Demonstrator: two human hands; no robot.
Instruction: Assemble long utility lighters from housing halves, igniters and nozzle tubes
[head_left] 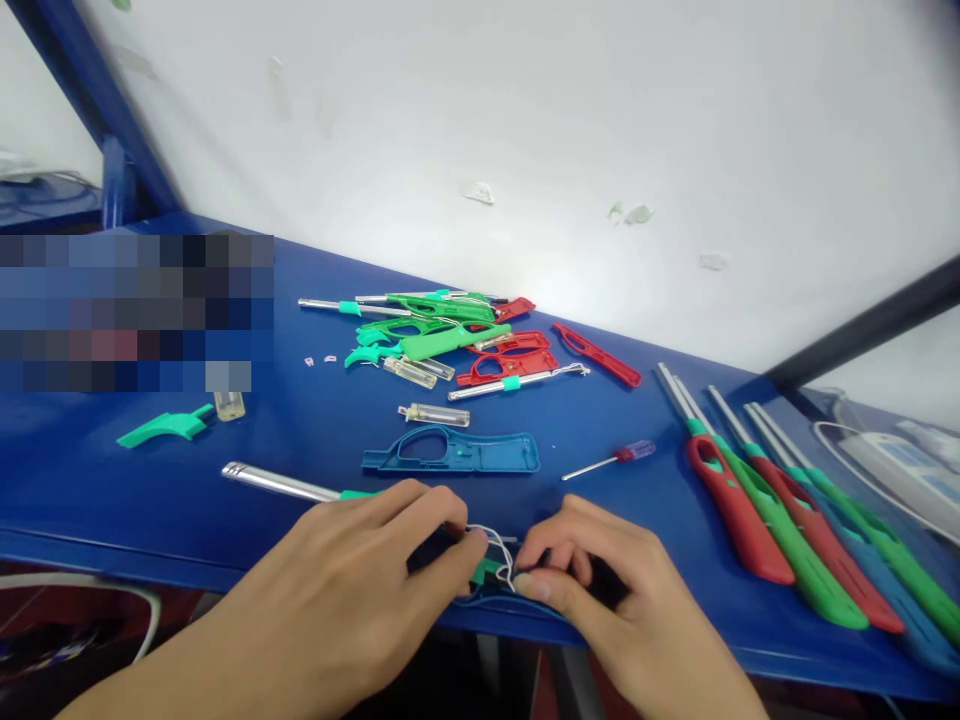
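Near the front edge of the blue table, my left hand (375,570) bends over a blue lighter shell (536,607) that is partly hidden beneath both hands. A silver tube (281,482) with a green collar runs out to the left from under that hand. My right hand (607,575) pinches at white wire (501,555) at the shell's right part; the fingertips partly hide what is between them. A green piece (484,572) shows between the hands. Beyond them lies another blue shell half (499,453), with its inner side up.
Green and red shells (600,355), tubes and clear fuel tanks (439,414) lie farther back. A screwdriver (634,451) is right of centre. Several assembled lighters (739,510) line the right side. A green trigger piece (169,427) lies left. A white wall (525,120) stands behind.
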